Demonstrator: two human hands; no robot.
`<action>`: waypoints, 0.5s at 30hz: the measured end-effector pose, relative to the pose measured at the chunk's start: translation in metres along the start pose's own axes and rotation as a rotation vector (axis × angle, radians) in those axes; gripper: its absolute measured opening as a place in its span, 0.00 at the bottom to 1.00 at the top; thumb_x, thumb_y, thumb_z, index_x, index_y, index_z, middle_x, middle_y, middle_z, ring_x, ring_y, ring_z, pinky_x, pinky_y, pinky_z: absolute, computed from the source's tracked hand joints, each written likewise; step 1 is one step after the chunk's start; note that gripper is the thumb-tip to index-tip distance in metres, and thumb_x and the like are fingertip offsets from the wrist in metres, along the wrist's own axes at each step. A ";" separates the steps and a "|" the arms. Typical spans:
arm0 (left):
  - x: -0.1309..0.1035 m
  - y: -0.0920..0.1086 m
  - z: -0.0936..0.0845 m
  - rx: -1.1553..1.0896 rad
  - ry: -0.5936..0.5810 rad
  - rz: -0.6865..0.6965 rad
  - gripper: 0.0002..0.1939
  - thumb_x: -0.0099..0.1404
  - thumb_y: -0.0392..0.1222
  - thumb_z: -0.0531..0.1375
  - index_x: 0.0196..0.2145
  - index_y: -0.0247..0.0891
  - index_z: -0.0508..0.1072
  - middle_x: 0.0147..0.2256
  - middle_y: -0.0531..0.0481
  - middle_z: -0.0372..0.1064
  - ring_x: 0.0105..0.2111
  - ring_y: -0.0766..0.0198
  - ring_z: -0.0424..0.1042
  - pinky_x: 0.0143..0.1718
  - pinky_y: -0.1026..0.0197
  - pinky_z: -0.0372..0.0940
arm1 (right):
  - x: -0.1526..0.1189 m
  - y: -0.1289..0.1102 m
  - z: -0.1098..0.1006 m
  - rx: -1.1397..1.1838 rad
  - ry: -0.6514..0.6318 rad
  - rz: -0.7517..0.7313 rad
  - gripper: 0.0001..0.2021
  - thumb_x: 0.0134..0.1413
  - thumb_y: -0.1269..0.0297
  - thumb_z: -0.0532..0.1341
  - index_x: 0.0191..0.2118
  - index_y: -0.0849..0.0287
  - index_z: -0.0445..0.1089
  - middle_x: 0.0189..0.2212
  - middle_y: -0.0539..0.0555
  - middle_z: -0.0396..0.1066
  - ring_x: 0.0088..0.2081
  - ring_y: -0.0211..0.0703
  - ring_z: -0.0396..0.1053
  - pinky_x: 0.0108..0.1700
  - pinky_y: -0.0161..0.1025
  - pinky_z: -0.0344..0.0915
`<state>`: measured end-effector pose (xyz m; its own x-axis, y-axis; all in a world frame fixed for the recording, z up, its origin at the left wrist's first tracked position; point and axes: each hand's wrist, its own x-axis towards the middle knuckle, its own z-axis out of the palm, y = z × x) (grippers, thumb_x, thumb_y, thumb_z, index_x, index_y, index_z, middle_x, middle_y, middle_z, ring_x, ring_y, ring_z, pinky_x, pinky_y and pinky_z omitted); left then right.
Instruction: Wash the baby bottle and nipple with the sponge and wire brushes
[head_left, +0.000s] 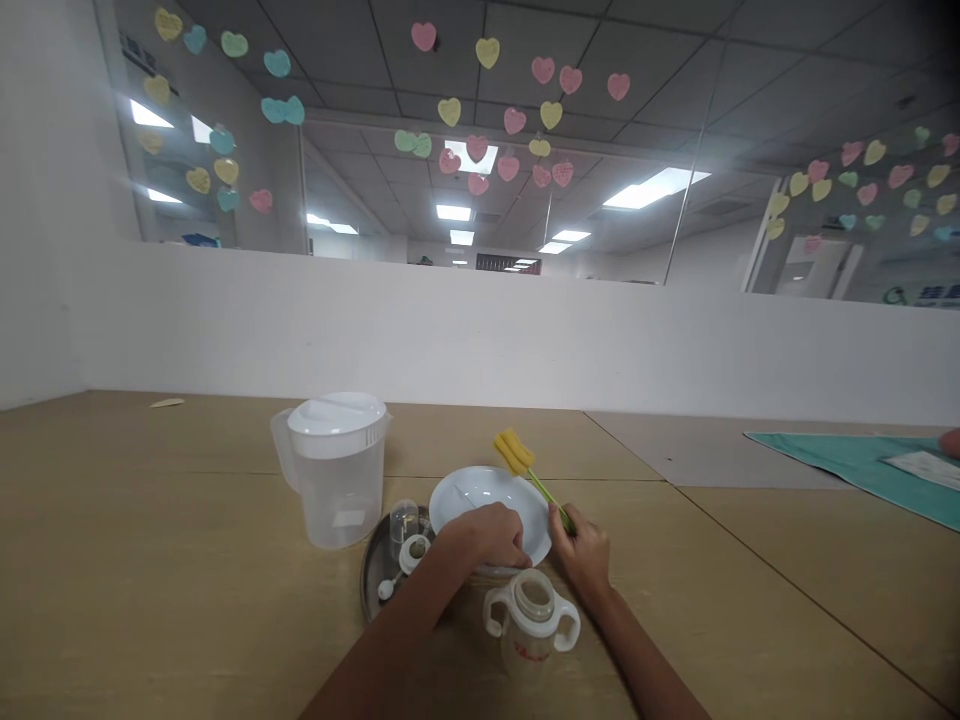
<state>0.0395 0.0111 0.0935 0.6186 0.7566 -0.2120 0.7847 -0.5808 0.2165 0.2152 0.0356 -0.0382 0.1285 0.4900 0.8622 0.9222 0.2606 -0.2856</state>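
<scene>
My right hand is closed around the green handle of a bottle brush, whose yellow sponge head points up and to the left past the plate's rim. My left hand reaches over a white plate with its fingers curled down near the front rim; what they grip is hidden. Just in front of both hands stands a two-handled baby bottle, its mouth uncovered. To the left, a round metal tray carries a clear cap and a white bottle top with a small white end piece.
A lidded, translucent pitcher stands behind the tray on the left. On the far right lies a teal cloth with a white paper on it, and part of another person's hand shows there. A white wall bounds the table's back.
</scene>
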 end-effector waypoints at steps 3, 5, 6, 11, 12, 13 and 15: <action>-0.001 -0.004 -0.002 0.006 0.016 0.008 0.14 0.52 0.46 0.61 0.35 0.38 0.77 0.34 0.45 0.75 0.31 0.59 0.72 0.27 0.64 0.62 | 0.001 -0.001 -0.001 -0.009 0.004 -0.010 0.25 0.61 0.51 0.44 0.20 0.59 0.64 0.12 0.49 0.61 0.15 0.33 0.57 0.21 0.32 0.47; -0.001 -0.007 -0.004 0.011 0.035 0.017 0.13 0.51 0.46 0.62 0.33 0.38 0.77 0.33 0.46 0.75 0.31 0.60 0.72 0.27 0.65 0.61 | 0.001 -0.001 -0.002 -0.017 -0.002 -0.021 0.25 0.61 0.51 0.44 0.20 0.59 0.64 0.12 0.49 0.62 0.15 0.33 0.57 0.21 0.33 0.46; -0.001 -0.008 -0.005 0.011 0.045 0.021 0.12 0.51 0.46 0.62 0.33 0.38 0.77 0.33 0.47 0.75 0.31 0.61 0.72 0.27 0.65 0.61 | 0.001 -0.002 -0.002 -0.019 -0.005 -0.026 0.25 0.61 0.51 0.44 0.20 0.59 0.64 0.12 0.49 0.62 0.15 0.33 0.57 0.21 0.33 0.46; -0.005 -0.011 -0.011 -0.018 0.080 0.034 0.09 0.53 0.41 0.60 0.32 0.39 0.77 0.33 0.49 0.76 0.32 0.62 0.72 0.29 0.66 0.62 | 0.001 -0.002 -0.001 -0.027 -0.007 -0.036 0.26 0.61 0.51 0.44 0.20 0.59 0.64 0.13 0.50 0.63 0.15 0.33 0.57 0.21 0.33 0.45; -0.007 -0.011 -0.012 -0.020 0.081 0.038 0.09 0.53 0.39 0.60 0.33 0.39 0.77 0.34 0.49 0.76 0.33 0.63 0.72 0.30 0.66 0.62 | 0.001 -0.002 -0.001 -0.028 -0.004 -0.036 0.26 0.61 0.50 0.44 0.20 0.59 0.64 0.13 0.50 0.63 0.15 0.34 0.57 0.21 0.33 0.45; -0.008 -0.011 -0.012 -0.019 0.084 0.041 0.09 0.53 0.38 0.59 0.33 0.39 0.77 0.34 0.49 0.76 0.33 0.63 0.72 0.30 0.67 0.62 | 0.001 -0.002 -0.001 -0.027 -0.001 -0.036 0.26 0.61 0.50 0.44 0.20 0.59 0.64 0.13 0.50 0.63 0.15 0.34 0.57 0.21 0.33 0.45; -0.010 -0.010 -0.013 -0.011 0.102 0.045 0.10 0.53 0.35 0.58 0.33 0.39 0.77 0.34 0.49 0.76 0.34 0.62 0.72 0.31 0.66 0.62 | 0.002 -0.003 -0.001 -0.020 0.000 -0.034 0.26 0.61 0.50 0.44 0.20 0.59 0.64 0.12 0.50 0.63 0.15 0.33 0.57 0.21 0.33 0.45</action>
<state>0.0248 0.0138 0.1059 0.6453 0.7569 -0.1039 0.7555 -0.6120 0.2338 0.2129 0.0347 -0.0354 0.0972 0.4809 0.8714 0.9332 0.2603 -0.2477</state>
